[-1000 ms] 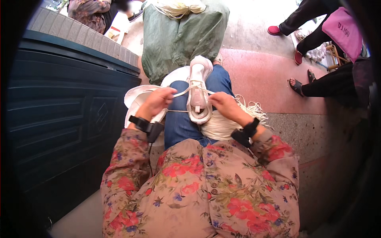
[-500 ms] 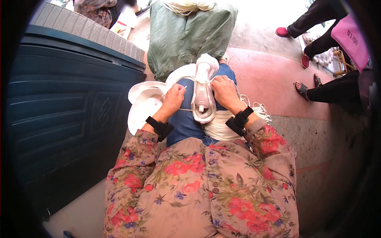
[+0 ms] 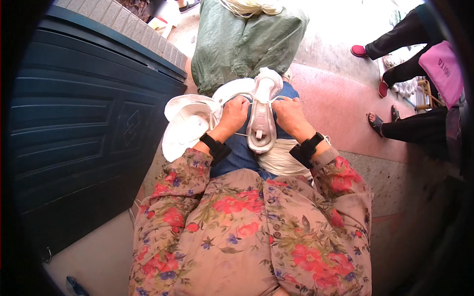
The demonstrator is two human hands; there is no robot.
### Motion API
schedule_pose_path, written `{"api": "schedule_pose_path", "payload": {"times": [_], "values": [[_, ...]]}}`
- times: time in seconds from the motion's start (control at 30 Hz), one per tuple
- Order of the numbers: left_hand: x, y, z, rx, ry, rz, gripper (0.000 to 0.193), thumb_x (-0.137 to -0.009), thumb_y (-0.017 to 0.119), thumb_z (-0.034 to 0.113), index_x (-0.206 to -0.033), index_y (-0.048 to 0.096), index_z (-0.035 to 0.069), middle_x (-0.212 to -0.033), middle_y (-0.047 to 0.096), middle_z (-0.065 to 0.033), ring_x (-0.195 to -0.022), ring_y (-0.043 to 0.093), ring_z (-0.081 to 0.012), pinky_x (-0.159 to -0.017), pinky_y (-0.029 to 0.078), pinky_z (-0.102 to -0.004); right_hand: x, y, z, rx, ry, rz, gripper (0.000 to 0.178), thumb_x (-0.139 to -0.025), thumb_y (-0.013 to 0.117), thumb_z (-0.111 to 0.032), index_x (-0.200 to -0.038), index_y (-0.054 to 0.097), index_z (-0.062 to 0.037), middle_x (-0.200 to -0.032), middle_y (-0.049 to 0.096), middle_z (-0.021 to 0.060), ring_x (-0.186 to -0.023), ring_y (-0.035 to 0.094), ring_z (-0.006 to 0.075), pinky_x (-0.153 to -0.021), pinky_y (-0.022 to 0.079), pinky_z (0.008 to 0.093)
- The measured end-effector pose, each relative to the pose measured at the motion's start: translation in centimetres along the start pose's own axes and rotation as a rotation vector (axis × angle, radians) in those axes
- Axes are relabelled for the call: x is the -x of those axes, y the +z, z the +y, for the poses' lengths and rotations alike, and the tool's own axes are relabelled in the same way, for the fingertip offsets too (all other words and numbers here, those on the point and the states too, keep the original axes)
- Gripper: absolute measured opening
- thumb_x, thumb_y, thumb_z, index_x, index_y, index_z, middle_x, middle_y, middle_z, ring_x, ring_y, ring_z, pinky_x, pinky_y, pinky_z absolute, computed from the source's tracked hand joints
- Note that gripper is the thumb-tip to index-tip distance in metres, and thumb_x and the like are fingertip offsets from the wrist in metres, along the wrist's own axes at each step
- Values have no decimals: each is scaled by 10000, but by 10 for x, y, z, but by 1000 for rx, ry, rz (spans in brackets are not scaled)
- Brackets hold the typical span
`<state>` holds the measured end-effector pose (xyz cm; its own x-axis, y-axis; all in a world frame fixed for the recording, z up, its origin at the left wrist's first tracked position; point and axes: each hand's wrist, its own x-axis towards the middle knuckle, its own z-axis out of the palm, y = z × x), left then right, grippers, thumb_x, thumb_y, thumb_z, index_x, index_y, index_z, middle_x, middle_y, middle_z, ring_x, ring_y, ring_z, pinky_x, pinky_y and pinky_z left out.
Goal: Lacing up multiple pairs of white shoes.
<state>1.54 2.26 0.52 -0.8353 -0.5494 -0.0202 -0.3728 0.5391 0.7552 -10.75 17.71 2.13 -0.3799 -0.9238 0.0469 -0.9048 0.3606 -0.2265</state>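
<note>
A white shoe upper (image 3: pixel 261 116) lies lengthwise on my jeans-clad lap, toe end away from me and opening toward me. Thin pale shoelace (image 3: pixel 277 98) runs through its eyelets and out to both sides. Left of the shoe, my left hand (image 3: pixel 234 114) is closed, pinching one side of the lace. On the opposite side my right hand (image 3: pixel 291 116) has its fingers closed on the lace, close to the shoe's edge. The fingertips of both are partly hidden. More white shoe uppers (image 3: pixel 190 117) rest beside my left forearm. A bundle of cream laces (image 3: pixel 285 157) lies across my lap.
In front of my knees stands a green sack (image 3: pixel 242 47) topped by another lace bundle (image 3: pixel 252 7). A dark blue panelled door (image 3: pixel 79 118) is close on my left. Other people's legs and feet (image 3: pixel 377 123) are at the right, beside a pink bag (image 3: pixel 441 71).
My left hand has moved up and right, nearer to the shoe; the lace end that stuck out of it no longer shows. The right hand stays beside the shoe. The whole view has shifted slightly.
</note>
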Motion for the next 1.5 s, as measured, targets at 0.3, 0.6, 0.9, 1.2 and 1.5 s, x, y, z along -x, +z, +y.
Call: {"api": "schedule_pose_path", "payload": {"times": [0.3, 0.6, 0.9, 1.2, 1.5], "values": [[-11, -6, 8, -294, 460, -10, 75, -777, 536, 63, -814, 525, -1, -766, 572, -171, -766, 559, -351, -671, 452, -406, -3, 3, 1, -58, -41, 3, 62, -682, 531, -43, -725, 563, -73, -702, 603, 90, -771, 580, 269, -690, 417, 387], [-24, -9, 14, -7, 145, -281, 142, -794, 581, 139, -804, 598, -1, -750, 601, -161, -685, 574, -325, -619, 446, -392, -4, -1, -4, 8, -33, -57, 54, -724, 549, -84, -761, 588, -85, -727, 625, 78, -768, 614, 237, -648, 434, 415], [14, -7, 33, -419, 173, 12, 214, -755, 650, 239, -818, 658, 34, -840, 635, -120, -834, 539, -315, -709, 449, -418, 2, -6, -7, 24, 54, -6, 41, -725, 550, -83, -746, 585, -84, -728, 627, 78, -747, 620, 241, -645, 439, 415], [0, -3, 16, -4, 66, -157, 219, -799, 583, 154, -934, 646, -7, -763, 655, -137, -663, 612, -222, -624, 470, -320, -1, -5, 2, -273, 173, -85, 84, -728, 502, -40, -731, 586, -31, -706, 605, 174, -706, 611, 351, -596, 469, 435], [2, -5, 26, 60, 22, -152, 217, -817, 565, 130, -960, 637, -17, -742, 651, -140, -645, 608, -150, -613, 469, -281, -7, 16, 6, -331, 156, -99, 96, -711, 551, -92, -723, 619, -26, -719, 623, 182, -700, 629, 341, -596, 484, 431]]}}
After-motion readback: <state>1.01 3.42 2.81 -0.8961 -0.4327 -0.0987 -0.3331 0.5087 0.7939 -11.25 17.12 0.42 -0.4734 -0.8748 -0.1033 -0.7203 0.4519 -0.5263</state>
